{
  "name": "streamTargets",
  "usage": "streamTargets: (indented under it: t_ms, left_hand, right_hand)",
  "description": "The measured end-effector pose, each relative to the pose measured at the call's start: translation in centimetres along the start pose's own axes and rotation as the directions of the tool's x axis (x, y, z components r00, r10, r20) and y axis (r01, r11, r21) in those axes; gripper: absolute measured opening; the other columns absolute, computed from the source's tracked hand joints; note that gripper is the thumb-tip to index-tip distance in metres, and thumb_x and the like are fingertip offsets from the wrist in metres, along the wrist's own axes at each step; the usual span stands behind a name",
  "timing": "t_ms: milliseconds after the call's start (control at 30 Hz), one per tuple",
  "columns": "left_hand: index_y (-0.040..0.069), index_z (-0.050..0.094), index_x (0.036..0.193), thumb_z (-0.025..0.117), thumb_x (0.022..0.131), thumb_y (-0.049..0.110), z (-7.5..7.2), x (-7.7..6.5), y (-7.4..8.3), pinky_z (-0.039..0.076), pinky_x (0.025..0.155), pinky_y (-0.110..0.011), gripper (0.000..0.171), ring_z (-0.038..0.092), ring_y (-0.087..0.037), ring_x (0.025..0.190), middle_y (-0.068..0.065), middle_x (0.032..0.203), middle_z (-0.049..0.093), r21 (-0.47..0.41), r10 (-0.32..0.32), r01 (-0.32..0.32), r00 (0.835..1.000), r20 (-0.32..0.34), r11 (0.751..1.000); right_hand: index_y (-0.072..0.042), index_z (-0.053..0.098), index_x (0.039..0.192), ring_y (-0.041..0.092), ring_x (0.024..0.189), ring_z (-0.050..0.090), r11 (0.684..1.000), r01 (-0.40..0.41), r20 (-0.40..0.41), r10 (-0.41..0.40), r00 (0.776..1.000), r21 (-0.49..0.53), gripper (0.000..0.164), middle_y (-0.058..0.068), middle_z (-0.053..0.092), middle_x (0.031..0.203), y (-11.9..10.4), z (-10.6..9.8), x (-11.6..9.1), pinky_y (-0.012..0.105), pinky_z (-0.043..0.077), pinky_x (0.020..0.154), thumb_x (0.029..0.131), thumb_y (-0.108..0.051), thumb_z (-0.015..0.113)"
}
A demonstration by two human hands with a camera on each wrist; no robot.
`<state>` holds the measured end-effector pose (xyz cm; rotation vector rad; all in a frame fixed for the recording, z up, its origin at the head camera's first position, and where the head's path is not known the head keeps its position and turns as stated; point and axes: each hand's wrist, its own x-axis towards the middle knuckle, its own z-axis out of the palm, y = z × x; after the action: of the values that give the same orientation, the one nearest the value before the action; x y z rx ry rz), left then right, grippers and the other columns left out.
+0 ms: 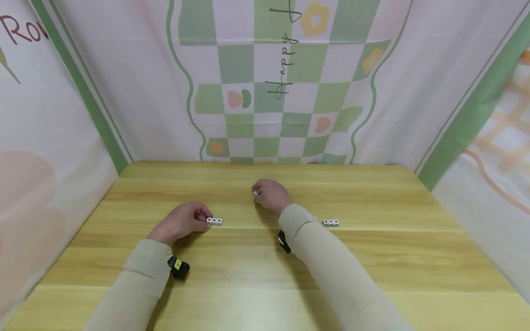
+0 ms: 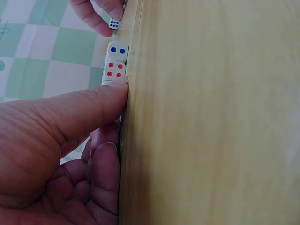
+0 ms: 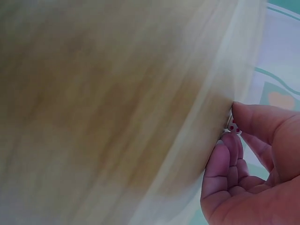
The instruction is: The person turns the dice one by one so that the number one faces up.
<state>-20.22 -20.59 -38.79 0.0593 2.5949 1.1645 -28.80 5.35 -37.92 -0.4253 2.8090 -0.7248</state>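
Note:
My left hand (image 1: 181, 223) rests on the table at centre left, thumb and fingers pinching the near end of a short row of white dice (image 1: 214, 221). In the left wrist view, one die (image 2: 117, 50) shows two blue pips and the one beside it (image 2: 114, 70) four red pips. The thumb partly covers the end die. Farther back, near the middle, my right hand (image 1: 272, 196) pinches a small white die (image 1: 256, 193) between thumb and fingertips. Red pips show on this die (image 3: 233, 125) in the right wrist view, where the fingers hide most of it.
A second row of white dice (image 1: 331, 223) lies on the wooden table (image 1: 232, 271), to the right of the right forearm. A patterned cloth (image 1: 269, 124) hangs behind the table's back edge, with more cloth at both sides. Each wrist wears a black camera.

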Motion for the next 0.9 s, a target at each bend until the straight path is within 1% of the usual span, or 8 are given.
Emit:
streamTargets:
  t_ms: [133, 333, 633, 800, 900]
  left_hand:
    - [0.010, 0.071, 0.104, 0.078, 0.091, 0.007, 0.0, 0.0, 0.0, 0.046, 0.077, -0.033, 0.015, 0.056, -0.022, 0.088, -0.006, 0.098, 0.066, 0.004, 0.002, -0.002, 1.000, -0.002, 1.000]
    - [0.010, 0.071, 0.104, 0.078, 0.091, 0.008, 0.0, 0.0, -0.1, 0.045, 0.078, -0.034, 0.014, 0.056, -0.022, 0.089, -0.006, 0.098, 0.066, 0.007, 0.008, -0.008, 1.000, -0.002, 1.000]
    - [0.011, 0.071, 0.103, 0.078, 0.091, 0.008, 0.1, 0.0, -0.1, 0.045, 0.077, -0.034, 0.014, 0.056, -0.022, 0.089, -0.006, 0.098, 0.066, 0.004, 0.002, -0.002, 1.000, 0.000, 1.000]
    - [0.010, 0.071, 0.104, 0.078, 0.091, 0.008, 0.1, 0.0, -0.1, 0.045, 0.076, -0.034, 0.015, 0.056, -0.022, 0.088, -0.006, 0.099, 0.066, 0.002, -0.001, 0.001, 1.000, -0.001, 1.000]
    - [0.010, 0.071, 0.104, 0.078, 0.091, 0.009, 0.0, 0.0, -0.2, 0.045, 0.076, -0.034, 0.015, 0.056, -0.022, 0.088, -0.006, 0.098, 0.066, 0.010, 0.008, -0.008, 1.000, -0.001, 1.000]
  right_hand:
    - [-0.009, 0.070, 0.126, 0.027, 0.117, 0.066, 1.000, -0.004, 0.005, 0.004, 1.000, 0.007, 0.029, 0.009, 0.072, 0.124, 0.0, 0.0, -0.2, 0.043, 0.048, 0.107, 0.097, -0.012, 0.067]
    - [-0.009, 0.073, 0.120, 0.027, 0.117, 0.065, 0.999, 0.018, -0.005, -0.018, 1.000, -0.037, 0.023, 0.010, 0.072, 0.124, 0.2, 0.2, -0.1, 0.042, 0.049, 0.105, 0.100, -0.014, 0.065]
    - [-0.010, 0.074, 0.113, 0.024, 0.106, 0.066, 0.998, 0.037, 0.001, -0.037, 0.999, -0.049, 0.016, 0.007, 0.074, 0.114, 0.4, 0.1, -0.5, 0.041, 0.051, 0.100, 0.098, -0.014, 0.068]
    - [-0.009, 0.074, 0.111, 0.026, 0.114, 0.066, 0.996, 0.056, 0.010, -0.055, 0.998, -0.064, 0.015, 0.009, 0.073, 0.122, 0.5, -0.1, -0.9, 0.041, 0.050, 0.103, 0.098, -0.014, 0.069]
    - [-0.008, 0.074, 0.112, 0.024, 0.113, 0.066, 0.996, 0.053, 0.014, -0.052, 0.999, -0.076, 0.016, 0.008, 0.073, 0.124, 0.5, -0.3, -1.1, 0.040, 0.050, 0.103, 0.098, -0.015, 0.070]
